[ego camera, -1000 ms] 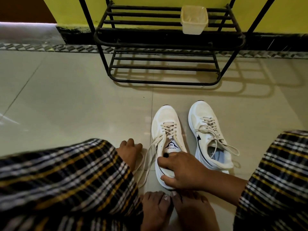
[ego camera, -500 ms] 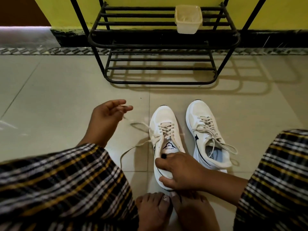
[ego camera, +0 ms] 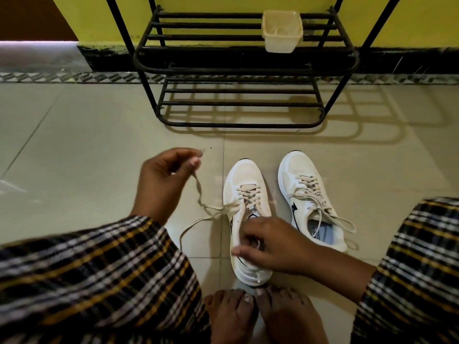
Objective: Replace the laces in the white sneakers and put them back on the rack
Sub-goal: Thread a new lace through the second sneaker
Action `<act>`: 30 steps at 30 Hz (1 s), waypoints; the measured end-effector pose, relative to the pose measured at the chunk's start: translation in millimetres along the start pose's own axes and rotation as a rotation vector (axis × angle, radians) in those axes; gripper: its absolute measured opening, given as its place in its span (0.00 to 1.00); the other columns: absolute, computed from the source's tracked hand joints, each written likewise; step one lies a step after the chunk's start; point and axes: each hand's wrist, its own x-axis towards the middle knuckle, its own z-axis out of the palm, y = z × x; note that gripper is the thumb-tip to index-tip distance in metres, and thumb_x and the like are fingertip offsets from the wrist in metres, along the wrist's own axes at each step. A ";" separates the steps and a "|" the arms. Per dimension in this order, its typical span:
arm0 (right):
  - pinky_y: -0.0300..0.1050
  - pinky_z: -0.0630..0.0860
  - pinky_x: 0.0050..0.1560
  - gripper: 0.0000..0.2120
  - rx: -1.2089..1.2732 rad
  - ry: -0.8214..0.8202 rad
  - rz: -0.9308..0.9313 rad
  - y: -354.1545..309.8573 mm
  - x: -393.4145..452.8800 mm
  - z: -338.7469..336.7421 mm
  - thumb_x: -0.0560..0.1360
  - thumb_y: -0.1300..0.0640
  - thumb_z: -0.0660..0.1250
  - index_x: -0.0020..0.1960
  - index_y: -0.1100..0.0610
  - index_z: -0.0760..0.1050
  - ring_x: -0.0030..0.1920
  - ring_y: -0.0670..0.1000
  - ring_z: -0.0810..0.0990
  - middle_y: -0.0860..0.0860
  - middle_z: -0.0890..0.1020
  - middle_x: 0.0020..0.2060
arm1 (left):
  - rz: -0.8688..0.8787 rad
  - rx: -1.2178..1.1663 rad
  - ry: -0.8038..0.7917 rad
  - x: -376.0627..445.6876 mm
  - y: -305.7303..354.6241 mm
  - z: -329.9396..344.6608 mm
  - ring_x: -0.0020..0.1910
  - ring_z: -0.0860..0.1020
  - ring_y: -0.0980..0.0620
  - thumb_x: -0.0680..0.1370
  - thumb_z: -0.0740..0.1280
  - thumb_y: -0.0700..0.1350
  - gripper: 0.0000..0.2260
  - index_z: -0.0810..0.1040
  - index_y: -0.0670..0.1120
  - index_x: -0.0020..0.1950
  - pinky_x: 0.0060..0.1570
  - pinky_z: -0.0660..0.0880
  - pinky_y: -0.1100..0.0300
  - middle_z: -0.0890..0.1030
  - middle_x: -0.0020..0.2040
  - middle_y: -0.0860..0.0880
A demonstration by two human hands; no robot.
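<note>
A pale plastic tub (ego camera: 282,31) sits on the upper shelf of the black rack (ego camera: 244,68), well beyond both hands; what it holds cannot be made out. The shelf bars left of the tub are bare, as is the lower shelf. The left hand (ego camera: 164,177) is raised over the tiled floor (ego camera: 74,157), its fingertips pinching the end of a beige lace (ego camera: 198,192) that runs down and right to the left sneaker (ego camera: 246,180). The right hand (ego camera: 270,244) rests on that sneaker's opening, fingers curled around its collar. The right sneaker (ego camera: 298,170), laced with loose ends trailing, lies just beyond and right of this hand. Bare toes (ego camera: 248,309) touch the near sneaker's heel. Open floor spreads left of the left hand.
</note>
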 end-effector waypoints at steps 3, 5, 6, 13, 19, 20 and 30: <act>0.42 0.66 0.35 0.14 -0.086 0.283 0.157 9.1 5.7 -18.6 0.75 0.43 0.63 0.38 0.52 0.69 0.34 0.46 0.71 0.44 0.71 0.32 | 0.040 0.023 0.238 34.0 23.6 -78.1 0.48 0.77 0.69 0.76 0.64 0.62 0.12 0.80 0.60 0.54 0.49 0.78 0.63 0.79 0.54 0.67; 0.42 0.65 0.37 0.15 -0.209 0.250 0.309 15.6 7.2 -29.1 0.73 0.41 0.65 0.43 0.53 0.72 0.39 0.51 0.75 0.48 0.76 0.36 | 0.091 -0.374 0.329 50.9 79.1 -135.4 0.40 0.79 0.64 0.76 0.70 0.47 0.06 0.83 0.48 0.49 0.44 0.75 0.71 0.84 0.44 0.55; 0.42 0.64 0.37 0.17 -0.264 0.190 0.372 18.5 7.2 -29.8 0.72 0.39 0.66 0.46 0.54 0.73 0.42 0.52 0.77 0.50 0.78 0.39 | 0.093 -0.403 0.318 49.3 106.0 -151.9 0.37 0.79 0.61 0.75 0.70 0.43 0.03 0.83 0.44 0.45 0.41 0.74 0.71 0.83 0.40 0.52; 0.41 0.70 0.37 0.10 -0.014 0.157 0.526 25.3 2.1 -22.1 0.73 0.52 0.68 0.46 0.59 0.79 0.39 0.51 0.78 0.50 0.79 0.34 | 0.019 -0.041 0.291 45.4 137.7 -126.4 0.51 0.74 0.55 0.73 0.71 0.49 0.02 0.82 0.53 0.41 0.48 0.70 0.61 0.78 0.44 0.57; 0.40 0.63 0.37 0.09 -0.072 0.146 0.480 29.6 0.1 -16.2 0.76 0.53 0.63 0.48 0.58 0.77 0.44 0.55 0.79 0.55 0.81 0.40 | 0.033 0.119 0.336 51.3 151.2 -112.3 0.53 0.73 0.49 0.73 0.69 0.49 0.05 0.83 0.51 0.43 0.49 0.71 0.58 0.80 0.48 0.50; 0.39 0.62 0.38 0.10 -0.084 0.152 0.472 30.8 -0.1 -15.6 0.77 0.52 0.63 0.50 0.59 0.76 0.46 0.56 0.79 0.57 0.81 0.43 | 0.036 0.118 0.330 53.2 151.6 -111.0 0.53 0.74 0.48 0.73 0.68 0.49 0.05 0.83 0.50 0.43 0.49 0.72 0.57 0.80 0.48 0.50; 0.40 0.63 0.39 0.13 -0.164 0.171 0.416 34.4 -2.6 -10.1 0.79 0.50 0.59 0.53 0.59 0.75 0.49 0.57 0.79 0.58 0.81 0.48 | 0.021 0.230 0.286 57.9 155.6 -108.1 0.45 0.72 0.47 0.74 0.65 0.47 0.10 0.82 0.44 0.37 0.40 0.72 0.55 0.78 0.38 0.48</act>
